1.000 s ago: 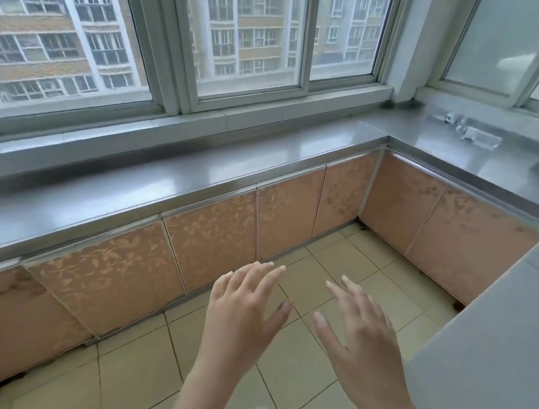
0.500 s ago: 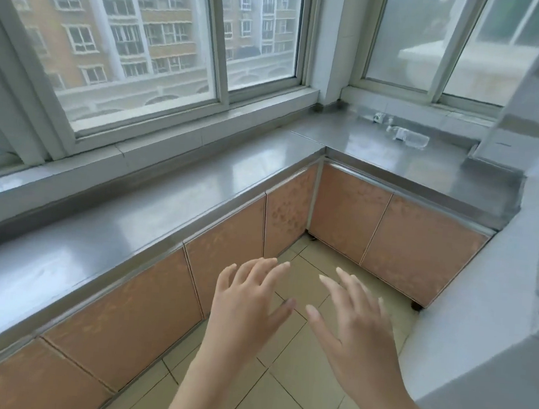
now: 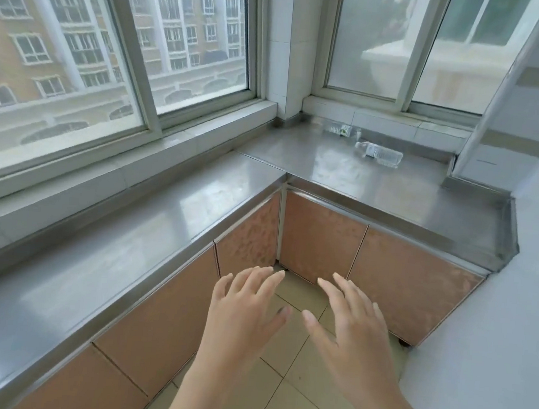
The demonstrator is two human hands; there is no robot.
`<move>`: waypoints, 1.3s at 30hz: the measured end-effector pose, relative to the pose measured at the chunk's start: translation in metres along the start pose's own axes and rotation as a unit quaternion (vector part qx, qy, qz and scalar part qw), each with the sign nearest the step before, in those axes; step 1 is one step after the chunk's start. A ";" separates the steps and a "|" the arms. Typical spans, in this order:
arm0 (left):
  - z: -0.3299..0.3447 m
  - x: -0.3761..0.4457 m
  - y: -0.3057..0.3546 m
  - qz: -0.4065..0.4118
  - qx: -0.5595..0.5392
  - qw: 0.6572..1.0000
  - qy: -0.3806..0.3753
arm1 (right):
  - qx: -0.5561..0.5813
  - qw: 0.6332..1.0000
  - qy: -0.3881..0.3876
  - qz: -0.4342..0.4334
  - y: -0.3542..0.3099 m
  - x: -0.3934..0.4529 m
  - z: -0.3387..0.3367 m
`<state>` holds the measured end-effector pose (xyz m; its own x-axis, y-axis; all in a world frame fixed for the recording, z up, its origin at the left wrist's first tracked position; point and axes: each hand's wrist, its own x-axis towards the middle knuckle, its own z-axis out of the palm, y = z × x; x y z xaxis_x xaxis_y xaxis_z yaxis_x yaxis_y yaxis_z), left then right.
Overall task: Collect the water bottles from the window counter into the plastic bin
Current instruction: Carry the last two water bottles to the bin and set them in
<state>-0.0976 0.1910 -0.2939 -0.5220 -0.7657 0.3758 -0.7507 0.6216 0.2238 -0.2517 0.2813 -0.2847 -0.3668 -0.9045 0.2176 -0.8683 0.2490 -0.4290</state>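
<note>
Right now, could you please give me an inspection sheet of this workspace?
Surface: L-shaped steel counter under the windows, bare on the near run.
Job's things: two water bottles lying on their sides on the far run, one out from the wall, one against the sill; bin not in view.
Clutter: nothing seen.
Grips: left hand and right hand open, fingers spread, holding nothing, over the floor.
Cables: nothing seen.
Surroundings: windows, cabinet doors, tiled floor.

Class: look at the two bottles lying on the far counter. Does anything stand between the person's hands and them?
Nothing visible: left hand and right hand hover over floor; bare counter lies before the nearer bottle and farther bottle.
</note>
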 end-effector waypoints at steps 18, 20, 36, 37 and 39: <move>0.135 0.306 0.037 0.041 -0.029 0.999 -0.017 | -0.017 0.997 0.016 0.075 0.145 0.275 -0.011; 0.158 0.348 0.039 0.046 -0.039 0.998 -0.024 | -0.023 0.996 0.017 0.080 0.163 0.312 -0.009; 0.298 0.628 0.061 0.097 -0.034 0.991 -0.089 | -0.064 0.992 -0.019 0.105 0.298 0.577 0.015; 0.310 0.645 0.062 0.093 -0.029 0.990 -0.097 | -0.064 0.993 -0.022 0.101 0.311 0.596 0.021; 0.332 0.677 0.064 0.081 -0.021 0.989 -0.124 | -0.066 0.993 -0.026 0.094 0.339 0.634 0.033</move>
<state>-0.6335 -0.3425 -0.3237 -0.7215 -0.6688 0.1794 -0.6337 0.7422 0.2182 -0.7673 -0.2193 -0.3213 -0.5111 -0.8540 0.0972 -0.8242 0.4549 -0.3373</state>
